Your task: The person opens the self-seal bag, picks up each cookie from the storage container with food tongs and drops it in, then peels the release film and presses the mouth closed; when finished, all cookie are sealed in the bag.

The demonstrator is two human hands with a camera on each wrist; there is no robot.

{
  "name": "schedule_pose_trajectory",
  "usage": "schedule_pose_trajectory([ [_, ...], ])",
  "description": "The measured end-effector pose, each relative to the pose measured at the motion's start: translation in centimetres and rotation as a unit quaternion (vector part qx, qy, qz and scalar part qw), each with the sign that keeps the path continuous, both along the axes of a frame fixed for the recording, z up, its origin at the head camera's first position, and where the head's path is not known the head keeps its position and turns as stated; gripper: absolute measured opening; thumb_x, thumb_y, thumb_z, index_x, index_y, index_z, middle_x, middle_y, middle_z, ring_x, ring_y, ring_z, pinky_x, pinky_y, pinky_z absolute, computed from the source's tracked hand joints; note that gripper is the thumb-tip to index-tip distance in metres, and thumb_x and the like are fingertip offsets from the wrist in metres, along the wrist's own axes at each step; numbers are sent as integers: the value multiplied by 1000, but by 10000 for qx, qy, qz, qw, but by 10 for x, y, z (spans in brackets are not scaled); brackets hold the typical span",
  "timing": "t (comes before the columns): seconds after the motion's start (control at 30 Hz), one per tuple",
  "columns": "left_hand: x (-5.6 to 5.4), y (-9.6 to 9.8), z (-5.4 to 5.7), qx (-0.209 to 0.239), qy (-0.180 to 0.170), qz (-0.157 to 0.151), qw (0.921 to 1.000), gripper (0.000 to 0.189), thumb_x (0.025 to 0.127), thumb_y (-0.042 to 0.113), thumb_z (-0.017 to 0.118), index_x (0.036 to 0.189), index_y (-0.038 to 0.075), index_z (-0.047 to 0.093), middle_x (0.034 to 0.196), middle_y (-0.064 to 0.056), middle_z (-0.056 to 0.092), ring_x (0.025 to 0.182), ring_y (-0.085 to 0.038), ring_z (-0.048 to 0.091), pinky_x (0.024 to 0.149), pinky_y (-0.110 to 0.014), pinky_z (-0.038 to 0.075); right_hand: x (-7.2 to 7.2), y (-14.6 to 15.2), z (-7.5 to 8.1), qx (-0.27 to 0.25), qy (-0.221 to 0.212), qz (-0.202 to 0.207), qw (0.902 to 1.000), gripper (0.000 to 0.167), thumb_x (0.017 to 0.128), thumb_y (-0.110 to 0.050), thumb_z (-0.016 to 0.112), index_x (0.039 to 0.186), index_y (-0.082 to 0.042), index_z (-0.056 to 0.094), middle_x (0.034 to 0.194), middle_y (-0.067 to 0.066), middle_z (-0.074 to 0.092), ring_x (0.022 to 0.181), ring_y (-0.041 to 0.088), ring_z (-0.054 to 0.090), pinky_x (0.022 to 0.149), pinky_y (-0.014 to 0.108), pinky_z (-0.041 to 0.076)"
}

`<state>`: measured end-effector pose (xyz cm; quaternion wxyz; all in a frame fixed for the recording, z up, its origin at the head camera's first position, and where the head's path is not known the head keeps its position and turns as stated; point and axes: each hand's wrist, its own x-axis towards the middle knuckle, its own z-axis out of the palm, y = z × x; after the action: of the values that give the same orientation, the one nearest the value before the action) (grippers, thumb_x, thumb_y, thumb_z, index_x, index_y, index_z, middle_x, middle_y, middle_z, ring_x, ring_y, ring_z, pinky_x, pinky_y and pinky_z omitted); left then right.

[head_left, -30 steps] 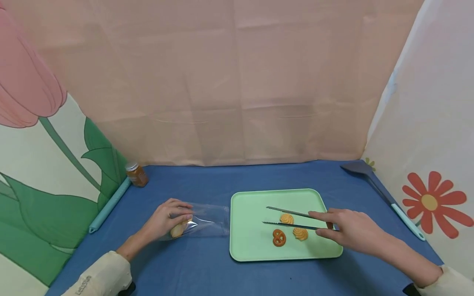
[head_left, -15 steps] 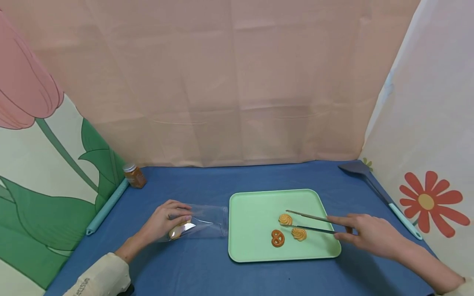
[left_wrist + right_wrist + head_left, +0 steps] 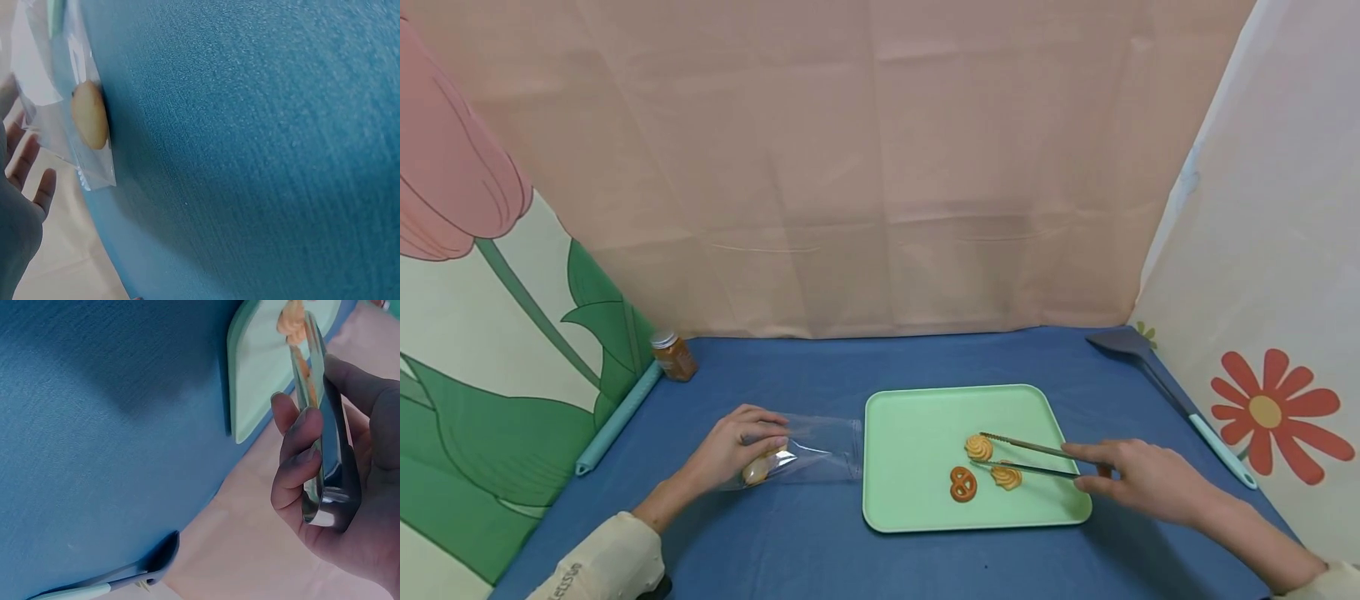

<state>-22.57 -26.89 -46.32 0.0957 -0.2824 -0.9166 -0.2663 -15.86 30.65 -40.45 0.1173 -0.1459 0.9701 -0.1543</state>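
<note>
In the head view my right hand holds metal tongs low over the green tray. The tongs' tips stand on either side of a swirl cookie. Partly under the lower arm of the tongs lies a second swirl cookie, with a pretzel to its left. My left hand grips a clear plastic bag lying on its side, its mouth towards the tray. Inside the bag shows a pale, oval baked piece, partly hidden by the hand in the head view.
A jar with a silver lid stands at the back left, by a rolled teal mat. Along the right edge lies a dark spatula with a pale handle. Fabric walls enclose the blue tablecloth.
My right hand has drawn the tongs to the right, and their tips have come closer together around the upper swirl cookie. The left hand and the bag have stayed in place.
</note>
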Motion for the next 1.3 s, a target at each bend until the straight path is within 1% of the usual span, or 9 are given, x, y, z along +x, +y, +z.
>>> schedule_pose_trajectory([
  [0.13,-1,0,0,18,37,2,10000,18,93,25,71,109,29,79,119,7,72,112,-14,59,89,-44,52,-1,0,-2,2,-167,-146,9998,49,89,-48,71,136,-34,64,68,-8,50,52,7,38,47,25,29],
  [0.27,0,1,2,9,34,13,10000,17,94,25,71,109,27,80,119,6,72,112,-14,59,89,-43,52,-2,1,-2,-60,-273,-176,9995,49,90,-48,71,136,-33,64,67,-7,50,52,8,38,47,25,29],
  [0.4,1,1,4,-11,-94,59,9999,17,94,27,71,109,26,80,120,7,72,114,-14,58,90,-44,52,-4,1,-4,-129,-309,-135,9993,48,90,-47,70,136,-32,64,67,-6,50,52,7,37,47,25,28],
  [0.5,1,2,4,-13,-179,93,9998,17,94,27,71,109,27,80,121,8,71,115,-13,58,91,-45,52,-4,1,-4,-93,-241,-101,9996,47,91,-45,70,135,-32,65,67,-7,50,52,6,38,47,24,28],
  [0.8,1,0,2,-18,-41,78,10000,18,93,26,71,109,30,79,120,7,72,114,-15,59,91,-48,51,-3,2,-5,17,109,43,9999,43,92,-44,69,134,-33,66,65,-11,49,51,4,37,46,23,29],
  [1.07,0,0,1,-27,76,17,10000,18,93,25,72,109,28,80,119,7,72,113,-15,59,90,-47,52,-2,3,-4,-12,177,40,9998,43,92,-44,68,134,-34,65,64,-10,47,51,4,36,46,23,28],
  [1.3,0,1,2,-9,25,17,10000,17,93,25,72,108,25,80,119,5,72,113,-14,59,90,-46,52,-2,2,0,-75,364,116,9992,43,93,-44,68,134,-34,66,63,-12,46,51,3,36,45,22,26],
])
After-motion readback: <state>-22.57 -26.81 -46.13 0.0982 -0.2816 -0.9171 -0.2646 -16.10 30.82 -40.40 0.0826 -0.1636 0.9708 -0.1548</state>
